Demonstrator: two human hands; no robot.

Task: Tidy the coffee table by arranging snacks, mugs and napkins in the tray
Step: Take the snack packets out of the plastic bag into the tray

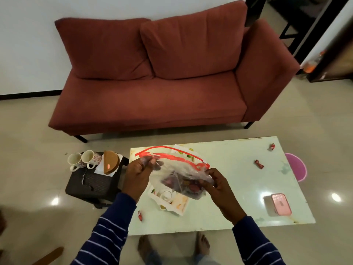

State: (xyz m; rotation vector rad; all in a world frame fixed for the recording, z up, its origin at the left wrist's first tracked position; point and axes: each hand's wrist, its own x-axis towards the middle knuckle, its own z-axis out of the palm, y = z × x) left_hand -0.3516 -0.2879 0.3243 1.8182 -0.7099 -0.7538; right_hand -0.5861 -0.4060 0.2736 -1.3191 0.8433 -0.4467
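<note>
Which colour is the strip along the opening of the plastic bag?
Red; the strip on the clear plastic bag shows best in the head view.

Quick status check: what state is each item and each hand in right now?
Zip bag: open, held above the tray.
Left hand: pinching the bag's rim.
Right hand: gripping the bag's other side.
Tray: on the table, mostly hidden.
Two mugs: upright on the stool.
Wrapped candies: loose on the table.

two forearms in striped sleeves reach forward, the left hand (138, 174) and right hand (215, 185) each raised, fingers curled and pinching, thumbs on top.
</note>
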